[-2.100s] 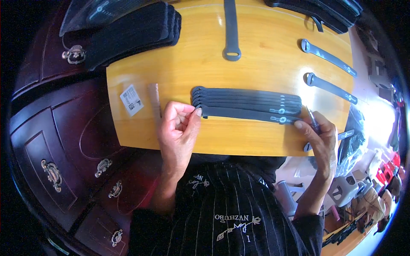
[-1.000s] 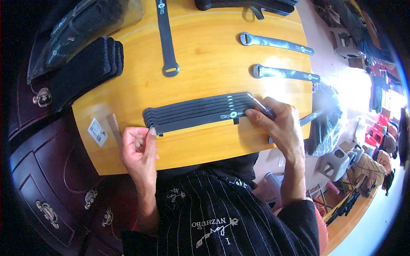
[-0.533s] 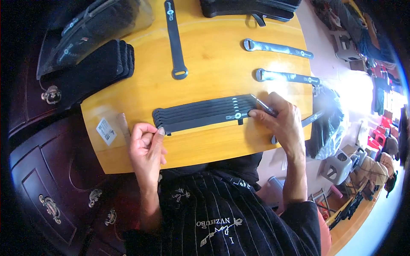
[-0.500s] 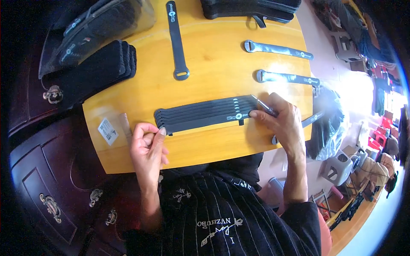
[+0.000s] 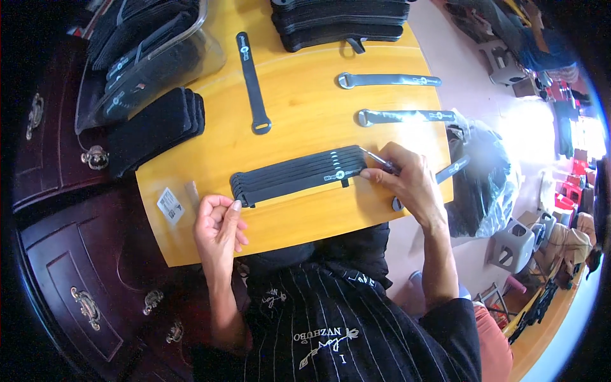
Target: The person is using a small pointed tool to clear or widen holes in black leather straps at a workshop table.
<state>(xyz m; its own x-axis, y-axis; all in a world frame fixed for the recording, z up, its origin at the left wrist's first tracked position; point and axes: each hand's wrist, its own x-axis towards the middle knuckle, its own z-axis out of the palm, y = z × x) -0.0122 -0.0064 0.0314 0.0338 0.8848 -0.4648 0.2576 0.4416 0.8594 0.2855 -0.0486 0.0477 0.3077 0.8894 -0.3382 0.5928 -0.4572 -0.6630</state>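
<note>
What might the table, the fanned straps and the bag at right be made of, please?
Table: probably glossy wood or laminate, given faint grain and glare. Fanned straps: perhaps matt fabric or rubber, dark and dull, texture unclear. Bag: likely shiny clear plastic, with crinkled highlights.

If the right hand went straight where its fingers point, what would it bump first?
The stack of straps, most likely: the right hand points left and seems to touch their right end, though depth is unclear.

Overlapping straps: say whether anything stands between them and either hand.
Nothing visible does: the left hand touches the overlapping straps at their left end, the right hand, also holding a slim tool, at their right.
</note>
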